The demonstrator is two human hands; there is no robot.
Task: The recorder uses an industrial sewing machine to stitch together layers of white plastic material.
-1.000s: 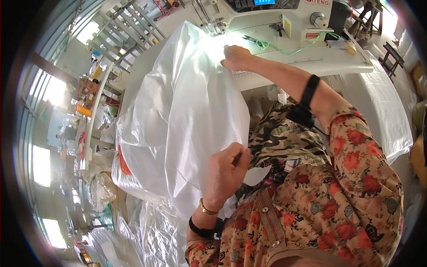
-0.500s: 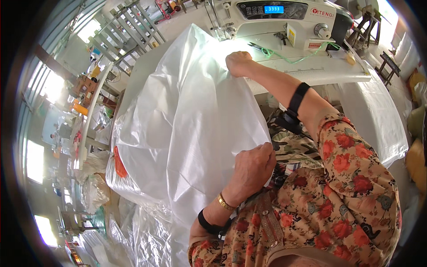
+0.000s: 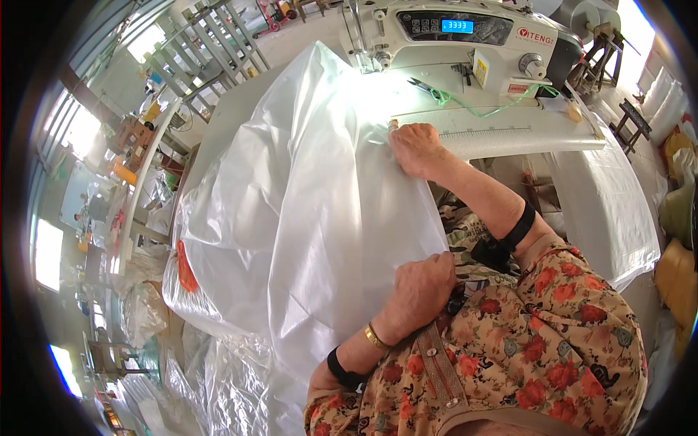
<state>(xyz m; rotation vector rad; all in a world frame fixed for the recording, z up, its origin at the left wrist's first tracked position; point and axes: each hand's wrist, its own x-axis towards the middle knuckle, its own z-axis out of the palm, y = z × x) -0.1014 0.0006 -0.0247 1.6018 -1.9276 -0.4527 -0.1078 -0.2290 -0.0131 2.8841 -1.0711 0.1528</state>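
Note:
A large sheet of shiny white woven plastic fabric (image 3: 320, 211) drapes over the sewing machine table, its far end by the lit needle area of the sewing machine (image 3: 451, 36). My left hand (image 3: 422, 287) is closed on the fabric's right edge close to my body. Farther up that same edge, my right hand (image 3: 418, 149) pinches the fabric, just short of the bright lamp glow. Between the two hands the edge runs fairly straight. Strong glare hides the needle and presser foot. Thread snips with green handles (image 3: 436, 93) lie right of the needle area, tied to a green cord.
Crumpled clear plastic (image 3: 243, 385) hangs at the lower left, and an orange-red patch (image 3: 186, 267) shows at the fabric's left side. White sheeting (image 3: 607, 203) falls over the table's right end. A metal rack (image 3: 211, 54) and a wooden stool (image 3: 631, 123) stand beyond.
My right hand has drawn back from the needle area toward me along the fabric edge. My left hand has shifted slightly nearer and to the right, still gripping.

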